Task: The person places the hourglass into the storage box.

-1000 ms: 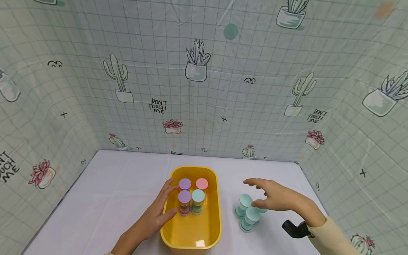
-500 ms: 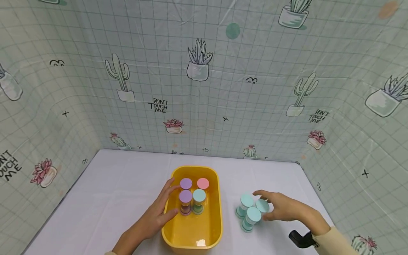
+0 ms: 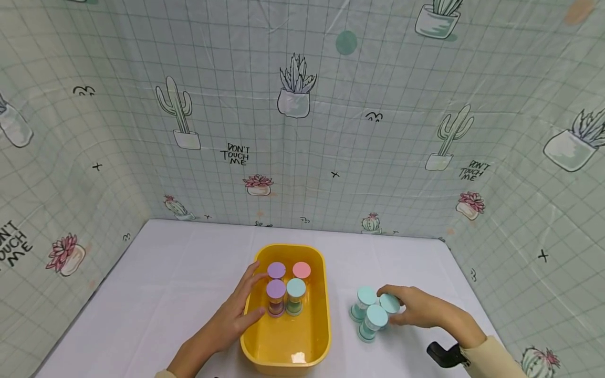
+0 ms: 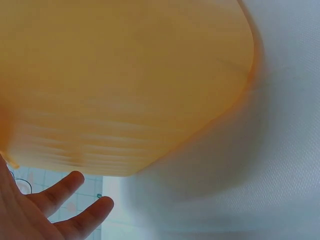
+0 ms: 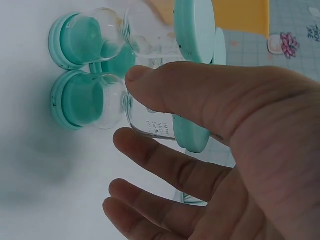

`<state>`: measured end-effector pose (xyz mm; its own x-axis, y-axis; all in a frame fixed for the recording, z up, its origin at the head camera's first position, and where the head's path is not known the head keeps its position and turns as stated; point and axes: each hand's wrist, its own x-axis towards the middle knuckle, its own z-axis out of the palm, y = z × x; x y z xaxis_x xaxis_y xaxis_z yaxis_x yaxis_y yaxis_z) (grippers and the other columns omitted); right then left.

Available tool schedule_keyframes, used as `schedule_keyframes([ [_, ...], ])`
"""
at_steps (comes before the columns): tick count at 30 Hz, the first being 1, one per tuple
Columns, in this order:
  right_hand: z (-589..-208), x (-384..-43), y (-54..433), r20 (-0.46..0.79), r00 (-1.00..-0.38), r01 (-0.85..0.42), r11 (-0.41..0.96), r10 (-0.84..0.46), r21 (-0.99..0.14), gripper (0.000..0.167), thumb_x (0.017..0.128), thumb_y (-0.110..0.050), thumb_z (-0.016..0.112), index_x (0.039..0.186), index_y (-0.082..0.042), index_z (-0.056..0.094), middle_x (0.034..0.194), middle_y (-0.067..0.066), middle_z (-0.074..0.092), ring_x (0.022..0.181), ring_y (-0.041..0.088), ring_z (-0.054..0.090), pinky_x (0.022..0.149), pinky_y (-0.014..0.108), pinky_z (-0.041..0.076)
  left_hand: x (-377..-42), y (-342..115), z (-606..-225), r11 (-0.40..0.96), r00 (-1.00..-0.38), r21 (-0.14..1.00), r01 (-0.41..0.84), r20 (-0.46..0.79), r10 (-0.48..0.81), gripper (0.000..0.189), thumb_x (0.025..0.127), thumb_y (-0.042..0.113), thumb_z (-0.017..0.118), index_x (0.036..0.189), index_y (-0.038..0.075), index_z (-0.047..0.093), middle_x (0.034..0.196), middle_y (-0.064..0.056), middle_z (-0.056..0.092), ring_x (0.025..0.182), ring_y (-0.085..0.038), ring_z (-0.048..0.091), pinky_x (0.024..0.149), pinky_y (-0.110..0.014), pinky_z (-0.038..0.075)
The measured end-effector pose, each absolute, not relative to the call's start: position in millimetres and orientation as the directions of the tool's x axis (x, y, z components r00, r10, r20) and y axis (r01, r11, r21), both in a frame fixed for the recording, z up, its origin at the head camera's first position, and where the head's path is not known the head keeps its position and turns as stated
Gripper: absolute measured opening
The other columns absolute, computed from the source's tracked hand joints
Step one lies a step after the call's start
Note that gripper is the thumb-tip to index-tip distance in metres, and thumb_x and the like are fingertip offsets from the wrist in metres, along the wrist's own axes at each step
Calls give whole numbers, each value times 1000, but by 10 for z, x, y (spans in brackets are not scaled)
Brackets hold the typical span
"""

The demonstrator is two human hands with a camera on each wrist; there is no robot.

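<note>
My right hand [image 3: 418,307] pinches the rightmost teal sand timer [image 3: 389,303] between thumb and forefinger; in the right wrist view the thumb [image 5: 175,90] lies against its glass and the other fingers are spread. Two more teal sand timers, a rear one [image 3: 366,295] and a front one [image 3: 376,316], stand upright close beside it. My left hand [image 3: 231,315] rests at the left rim of a yellow tub [image 3: 285,346], its fingers and thumb reaching over the edge. In the left wrist view two straight fingers show beside the tub's wall [image 4: 125,90].
Inside the tub stand two purple-topped sand timers [image 3: 276,289], a light blue one [image 3: 295,287] and a pink one [image 3: 301,270]. A white-covered table [image 3: 189,262] lies beneath, with a printed cactus cloth [image 3: 331,142] behind and at both sides.
My right hand has come down onto the rightmost teal sand timer and its thumb and forefinger have closed around it. My left hand has stayed at the tub's rim.
</note>
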<state>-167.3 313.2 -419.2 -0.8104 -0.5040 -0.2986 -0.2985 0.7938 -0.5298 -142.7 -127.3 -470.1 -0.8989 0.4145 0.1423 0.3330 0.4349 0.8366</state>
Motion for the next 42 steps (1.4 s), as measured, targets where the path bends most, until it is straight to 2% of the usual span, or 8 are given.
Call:
schedule_keyframes([
  [7, -4197, -1689, 3130, -300, -814, -291, 797, -497, -530, 38, 85, -16, 82, 119, -13, 64, 117, 10, 68, 103, 24, 63, 85, 48, 58, -1432, -1271, -4708, 425, -897, 841, 336, 148, 417, 60, 102, 35, 56, 157, 30, 33, 174, -6, 7, 159, -39, 13, 121, -71, 16],
  [13, -4183, -1696, 3108, -325, -825, -258, 820, -462, -511, 36, 84, -15, 82, 115, -12, 65, 111, 7, 69, 98, 20, 60, 83, 45, 57, -1436, -1274, -4718, 414, -894, 842, 345, 160, 419, 61, 102, 34, 56, 158, 20, 34, 174, -7, 7, 159, -41, 13, 120, -73, 16],
  [16, -4159, -1701, 3112, -331, -830, -246, 827, -449, -505, 36, 83, -16, 82, 115, -12, 65, 109, 6, 69, 96, 19, 60, 82, 44, 57, -1432, -1278, -4721, 416, -896, 844, 340, 157, 415, 61, 102, 35, 56, 158, 21, 35, 174, -7, 7, 159, -41, 13, 119, -73, 16],
  [20, -4098, -1720, 3143, -305, -833, -262, 814, -462, -519, 36, 84, -16, 80, 115, -9, 64, 102, 4, 68, 88, 16, 60, 75, 36, 56, -1429, -1279, -4721, 415, -897, 844, 340, 159, 412, 59, 102, 35, 56, 157, 25, 34, 174, -7, 7, 159, -42, 13, 119, -74, 16],
  [25, -3972, -1740, 3190, -248, -841, -290, 787, -482, -545, 34, 86, -17, 77, 115, -8, 63, 96, 2, 68, 77, 10, 58, 66, 26, 52, -1429, -1275, -4714, 409, -896, 848, 338, 158, 414, 61, 103, 35, 55, 158, 18, 34, 174, -8, 7, 159, -42, 12, 119, -74, 16],
  [36, -3633, -1832, 3196, -86, -879, -364, 776, -470, -515, 35, 91, -23, 76, 120, -9, 60, 101, -1, 69, 88, 11, 66, 71, 26, 56, -1422, -1276, -4729, 408, -895, 845, 347, 169, 412, 58, 103, 34, 56, 156, 27, 35, 174, -8, 8, 158, -42, 13, 119, -73, 16],
  [42, -3467, -1865, 3051, -43, -885, -374, 765, -463, -524, 35, 93, -27, 76, 120, -11, 61, 98, -5, 69, 87, 5, 64, 73, 26, 56, -1429, -1278, -4720, 402, -891, 844, 355, 176, 419, 58, 103, 33, 56, 156, 29, 34, 174, -8, 8, 158, -42, 14, 119, -74, 16],
])
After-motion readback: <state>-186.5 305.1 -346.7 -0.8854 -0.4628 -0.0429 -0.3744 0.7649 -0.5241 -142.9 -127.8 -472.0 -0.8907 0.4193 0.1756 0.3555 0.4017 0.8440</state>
